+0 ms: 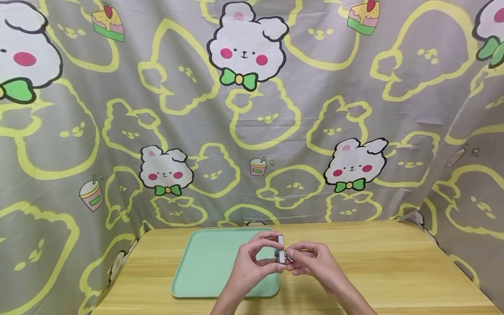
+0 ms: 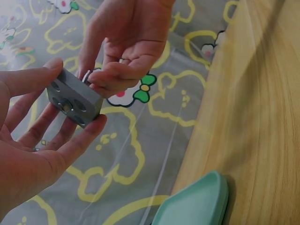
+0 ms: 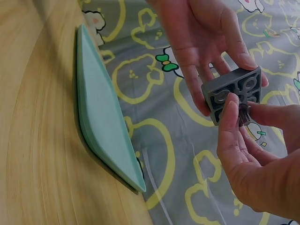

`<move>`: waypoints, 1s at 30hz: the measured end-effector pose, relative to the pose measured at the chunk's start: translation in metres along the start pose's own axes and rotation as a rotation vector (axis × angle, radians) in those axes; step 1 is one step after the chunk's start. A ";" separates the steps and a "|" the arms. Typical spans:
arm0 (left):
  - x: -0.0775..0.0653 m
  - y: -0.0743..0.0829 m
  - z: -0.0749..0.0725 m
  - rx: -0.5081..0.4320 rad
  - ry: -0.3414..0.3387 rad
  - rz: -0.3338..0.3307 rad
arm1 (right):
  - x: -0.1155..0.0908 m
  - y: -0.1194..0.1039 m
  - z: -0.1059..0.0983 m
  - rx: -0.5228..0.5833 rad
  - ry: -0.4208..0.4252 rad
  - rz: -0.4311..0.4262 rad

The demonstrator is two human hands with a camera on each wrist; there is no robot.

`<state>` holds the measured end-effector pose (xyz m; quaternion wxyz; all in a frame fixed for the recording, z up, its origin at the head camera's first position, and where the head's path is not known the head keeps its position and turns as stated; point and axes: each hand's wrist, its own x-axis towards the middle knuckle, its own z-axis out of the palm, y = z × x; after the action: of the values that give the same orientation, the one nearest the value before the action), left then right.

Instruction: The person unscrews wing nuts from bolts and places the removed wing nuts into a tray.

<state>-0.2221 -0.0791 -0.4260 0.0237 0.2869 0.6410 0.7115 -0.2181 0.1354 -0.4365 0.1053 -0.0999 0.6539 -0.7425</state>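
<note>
My left hand [image 1: 252,261] grips a small grey square block [image 1: 281,245] by its edges, thumb on one side and fingers on the other, above the tray's right edge. Round holes show on one face of the block [image 2: 70,99]; its other face [image 3: 251,84] has round recesses with ribs. A dark threaded screw [image 3: 244,116] stands out from the middle of that recessed face. From the right, my right hand [image 1: 313,260] pinches the screw between thumb and fingers. A thin pale curved piece [image 2: 86,76] shows by the right fingertips, partly hidden.
Under and left of the hands, a mint-green tray [image 1: 208,267] lies on the wooden table [image 1: 386,267]. A grey curtain [image 1: 252,131] with rabbit and yellow outline prints hangs behind the table and along both sides.
</note>
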 end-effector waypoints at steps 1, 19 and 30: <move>0.000 0.000 0.000 0.001 -0.001 -0.002 | 0.000 0.000 0.000 0.002 -0.001 0.001; 0.000 -0.002 -0.004 -0.037 0.022 -0.005 | -0.004 0.000 0.007 -0.337 0.057 -0.345; -0.001 -0.001 -0.007 -0.069 0.032 0.019 | -0.003 0.006 0.012 -0.532 0.108 -0.762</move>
<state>-0.2248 -0.0857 -0.4270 0.0162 0.2806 0.6137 0.7378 -0.2119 0.1238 -0.4414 -0.2384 -0.3174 0.7429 -0.5390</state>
